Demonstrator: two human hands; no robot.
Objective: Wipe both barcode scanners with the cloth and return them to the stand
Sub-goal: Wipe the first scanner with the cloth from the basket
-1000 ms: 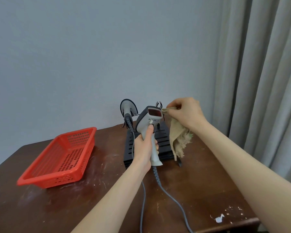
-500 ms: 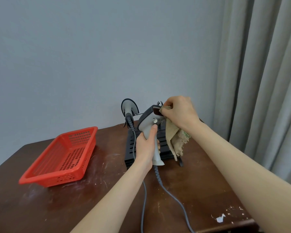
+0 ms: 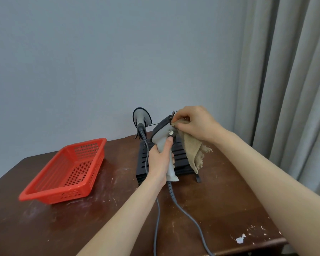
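Just above the stand (image 3: 141, 163), the scanner (image 3: 163, 131) stands handle-down, head-up. The left hand (image 3: 160, 160) grips its handle; the right hand (image 3: 195, 122), nearer the head, pinches the cloth (image 3: 192, 150) against it. The second scanner (image 3: 141, 118) sits at the stand's rear left.

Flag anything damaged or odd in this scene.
The table has white chips in its finish near the front right corner, plus pale scuffs. The cloth is frayed along its hanging edge.

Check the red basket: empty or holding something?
Empty. The red basket shows its perforated floor bare from wall to wall; nothing lies in it.
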